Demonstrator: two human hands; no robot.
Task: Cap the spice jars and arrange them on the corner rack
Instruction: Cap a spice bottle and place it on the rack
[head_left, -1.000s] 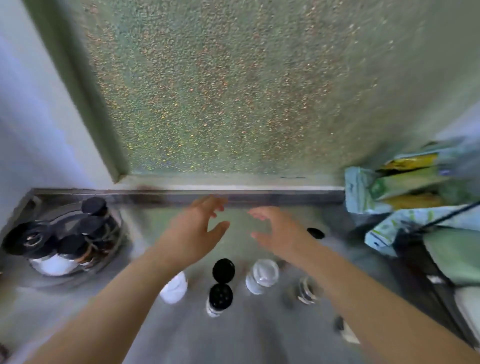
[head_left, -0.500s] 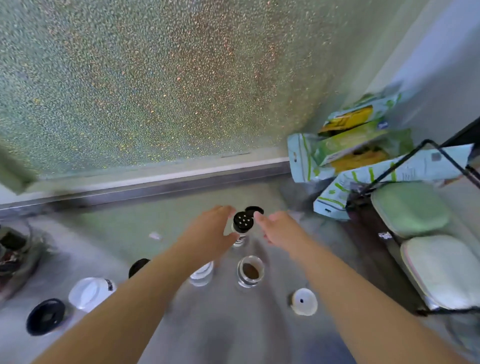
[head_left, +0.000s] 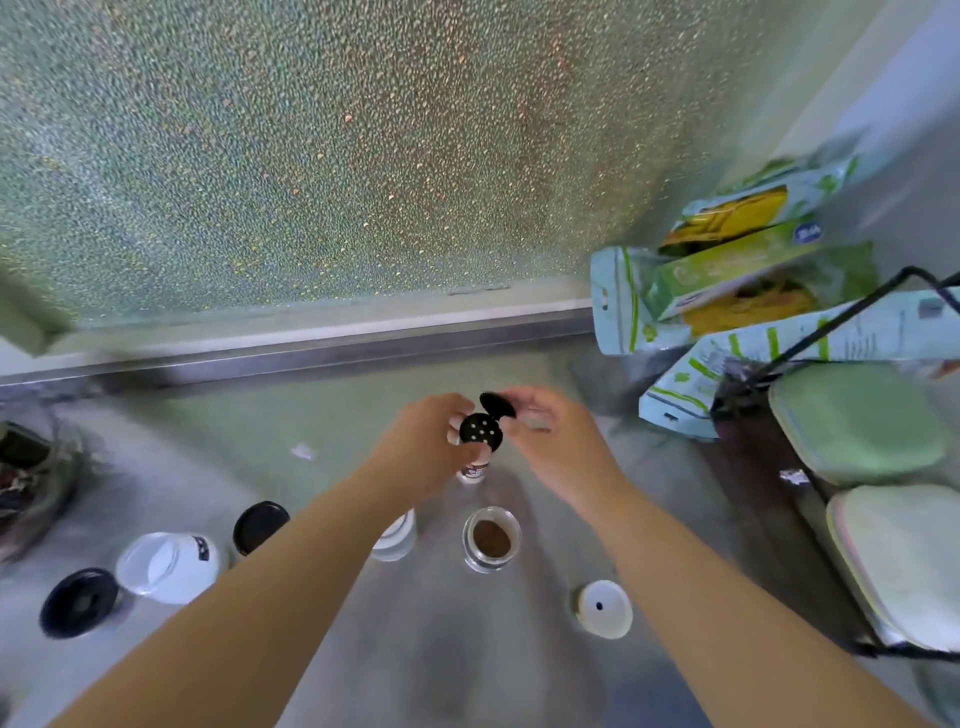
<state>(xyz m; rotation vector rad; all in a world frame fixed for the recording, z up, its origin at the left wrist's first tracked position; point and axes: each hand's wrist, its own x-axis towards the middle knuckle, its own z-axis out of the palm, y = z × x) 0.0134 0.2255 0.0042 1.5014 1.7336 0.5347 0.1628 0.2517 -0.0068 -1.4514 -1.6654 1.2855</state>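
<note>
Gripping a shaker jar (head_left: 480, 441) in your left hand (head_left: 421, 449), your right hand's (head_left: 550, 441) fingers (head_left: 511, 402) pinch its black flip cap (head_left: 496, 404).

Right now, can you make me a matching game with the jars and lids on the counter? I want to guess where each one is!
Things:
1. shaker jar
2. open jar with brown spice
3. white lid
4. black lid

Places:
A. far left on the counter
B. held in the left hand
C. lying alone, near the right forearm
D. standing between the two arms

Pairs: 1-B, 2-D, 3-C, 4-A
</note>
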